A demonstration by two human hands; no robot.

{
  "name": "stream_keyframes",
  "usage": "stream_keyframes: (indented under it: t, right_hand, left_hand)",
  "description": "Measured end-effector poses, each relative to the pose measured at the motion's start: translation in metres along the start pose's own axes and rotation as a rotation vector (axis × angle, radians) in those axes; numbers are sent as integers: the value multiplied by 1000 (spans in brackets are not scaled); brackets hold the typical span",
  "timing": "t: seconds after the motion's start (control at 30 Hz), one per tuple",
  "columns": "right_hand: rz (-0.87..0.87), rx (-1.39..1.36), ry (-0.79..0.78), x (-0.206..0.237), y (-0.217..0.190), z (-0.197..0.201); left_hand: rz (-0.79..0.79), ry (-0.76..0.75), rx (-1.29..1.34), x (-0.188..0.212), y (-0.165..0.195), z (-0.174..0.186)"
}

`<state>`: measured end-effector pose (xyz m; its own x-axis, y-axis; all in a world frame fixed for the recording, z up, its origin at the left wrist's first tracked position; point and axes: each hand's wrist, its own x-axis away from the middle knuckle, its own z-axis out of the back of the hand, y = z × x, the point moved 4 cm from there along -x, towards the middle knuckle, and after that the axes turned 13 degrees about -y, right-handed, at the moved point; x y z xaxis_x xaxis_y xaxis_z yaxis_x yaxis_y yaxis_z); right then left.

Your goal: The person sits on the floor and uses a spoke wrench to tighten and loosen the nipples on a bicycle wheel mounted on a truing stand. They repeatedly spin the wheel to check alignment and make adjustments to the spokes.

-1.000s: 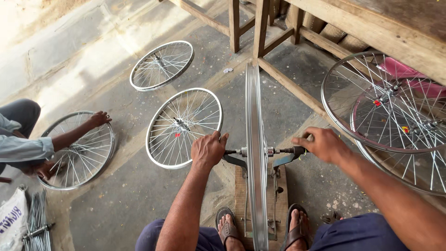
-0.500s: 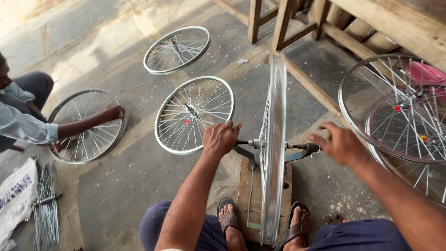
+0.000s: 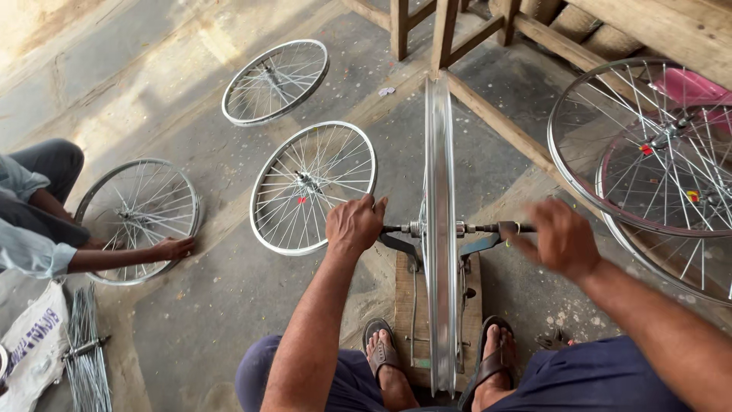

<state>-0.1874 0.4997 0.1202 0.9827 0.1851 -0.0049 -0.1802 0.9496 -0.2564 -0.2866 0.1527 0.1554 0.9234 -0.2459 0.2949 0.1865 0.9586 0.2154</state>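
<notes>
- The left hand sits closed around the left end of the axle, fingers curled over it, just left of the upright rim.
- The right hand is blurred; it lies on the axle's right end, next to a small dark handle with a yellow band. I cannot tell whether its fingers are clamped or only resting there.
- The rim stands edge-on between the two hands, carried in a truing stand on a wooden board, with both sandalled feet planted at the base beneath the wrists.
- Compared with a second ago, the left hand has moved from resting on top of the axle to wrapping its end, and the right hand has slid inward to the axle tip. The rim looks more upright than half a second back, though the head camera has shifted too. Judging by this, the work is at the stage of seating or steadying the wheel in the stand.
- Beyond the left hand, three spoked wheels lie flat on the floor; the nearest wheel is just past the knuckles.
- Far left, another person's hand touches a floor wheel.
- Right of the right hand, leaning wheels overlap.
</notes>
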Motion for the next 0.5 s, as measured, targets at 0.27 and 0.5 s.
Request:
stream_keyframes:
  t: [0.27, 0.5]
  right_hand:
    - [-288, -418, -594, -42, 29, -12]
    - [171, 226, 14, 11, -2, -8]
  left_hand:
    - [6, 0, -21, 0, -2, -4]
    - [2, 12, -42, -2, 0, -5]
